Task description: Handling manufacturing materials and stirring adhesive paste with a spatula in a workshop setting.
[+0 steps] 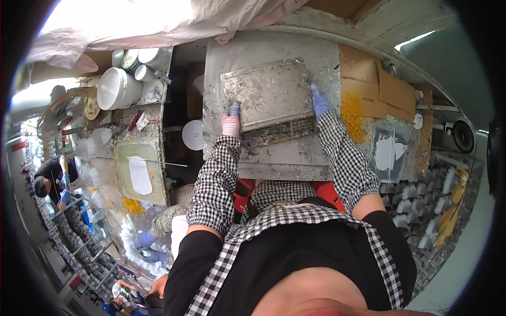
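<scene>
A worn, stained grey rectangular metal tray (269, 92) lies slanted in front of me, its flat face up. Under its near edge shows a dark, crusted frame-like edge (279, 132). My left hand (232, 115), in a blue glove with a pink striped cuff, grips the tray's near left corner, thumb on top and the other fingers hidden. On the tray's right side, my right hand (320, 101) in a blue glove holds the edge; its fingers are partly hidden. Both forearms wear black-and-white checked sleeves.
A grey board (295, 171) lies beneath. White buckets (117, 88) and a fan (62, 111) stand left. Cardboard (398, 95) with yellow bits (352, 118) is right, above several clustered brush-like pieces (416, 203). Co-workers' gloved hands (150, 247) show at lower left.
</scene>
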Tool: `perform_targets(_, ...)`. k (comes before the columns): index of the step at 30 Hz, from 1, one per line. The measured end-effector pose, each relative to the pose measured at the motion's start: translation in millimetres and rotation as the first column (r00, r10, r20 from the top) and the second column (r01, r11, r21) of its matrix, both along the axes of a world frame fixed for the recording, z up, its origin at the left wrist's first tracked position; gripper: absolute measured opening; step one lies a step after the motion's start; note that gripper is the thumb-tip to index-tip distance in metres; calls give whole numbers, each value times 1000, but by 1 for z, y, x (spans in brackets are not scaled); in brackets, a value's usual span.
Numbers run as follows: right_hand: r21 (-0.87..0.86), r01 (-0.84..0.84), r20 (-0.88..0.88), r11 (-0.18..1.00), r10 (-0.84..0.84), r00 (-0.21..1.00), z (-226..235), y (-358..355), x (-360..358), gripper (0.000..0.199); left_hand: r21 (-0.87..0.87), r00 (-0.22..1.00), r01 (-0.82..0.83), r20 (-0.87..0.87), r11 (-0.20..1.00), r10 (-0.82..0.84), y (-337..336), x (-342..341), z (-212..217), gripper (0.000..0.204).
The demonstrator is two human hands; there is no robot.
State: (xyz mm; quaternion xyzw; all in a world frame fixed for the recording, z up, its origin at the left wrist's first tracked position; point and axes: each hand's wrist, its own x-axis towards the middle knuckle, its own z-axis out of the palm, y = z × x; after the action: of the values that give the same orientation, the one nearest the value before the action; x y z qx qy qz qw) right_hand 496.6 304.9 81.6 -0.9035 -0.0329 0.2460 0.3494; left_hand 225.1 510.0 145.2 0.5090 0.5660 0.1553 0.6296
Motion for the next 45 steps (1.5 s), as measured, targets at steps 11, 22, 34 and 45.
perform_targets(11,292,254,-302,922,-164,939,-63,-122,-83,66,35,984,70,-169,997,-63,4,-1,8,82)
perform_targets(22,-84,-268,34,960,271,962,-61,-103,-67,45,-218,914,-380,59,899,401,-56,-89,-65,55)
perform_targets(34,99,138,172,985,-154,973,-5,-264,-117,26,-236,740,656,15,717,-672,-237,-74,-49,24)
perform_targets(45,-88,515,255,853,-481,839,-24,-605,-27,27,-181,512,855,157,485,-844,-384,60,-41,28)
